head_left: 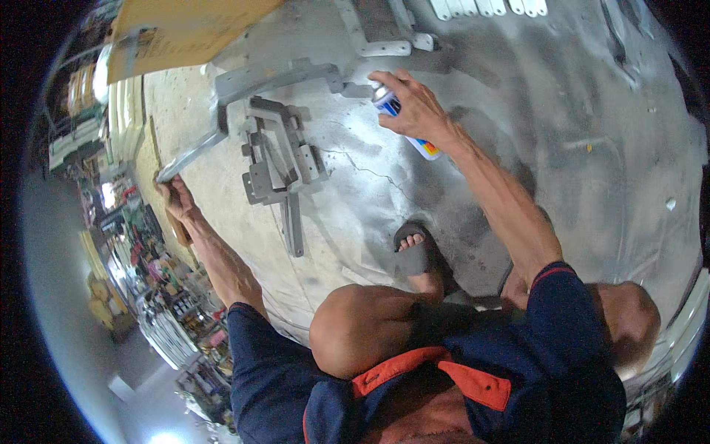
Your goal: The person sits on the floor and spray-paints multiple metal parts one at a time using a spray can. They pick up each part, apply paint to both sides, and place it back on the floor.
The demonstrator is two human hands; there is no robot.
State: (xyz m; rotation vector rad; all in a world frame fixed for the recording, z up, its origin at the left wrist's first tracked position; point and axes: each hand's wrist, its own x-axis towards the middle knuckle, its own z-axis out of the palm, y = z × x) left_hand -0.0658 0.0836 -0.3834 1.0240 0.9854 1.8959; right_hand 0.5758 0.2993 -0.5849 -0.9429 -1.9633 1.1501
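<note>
My right hand (423,112) is wrapped round a spray can (427,147) with a white, blue, red and yellow body, its top tilted toward the left. At the left, my left hand (177,197) grips one end of a long, bent grey metal bracket (281,80). The bracket runs up and across to near the can's nozzle. Below it, several grey metal brackets (279,152) lie piled on the concrete floor. Whether spray is leaving the nozzle, I cannot tell.
A large brown cardboard sheet (181,33) is at the upper left. More painted brackets (384,47) lie at the top, beside a row of white metal tabs (477,7). Shelves and clutter (166,311) line the left side. My sandalled foot (411,240) stands on the stained concrete floor (355,192).
</note>
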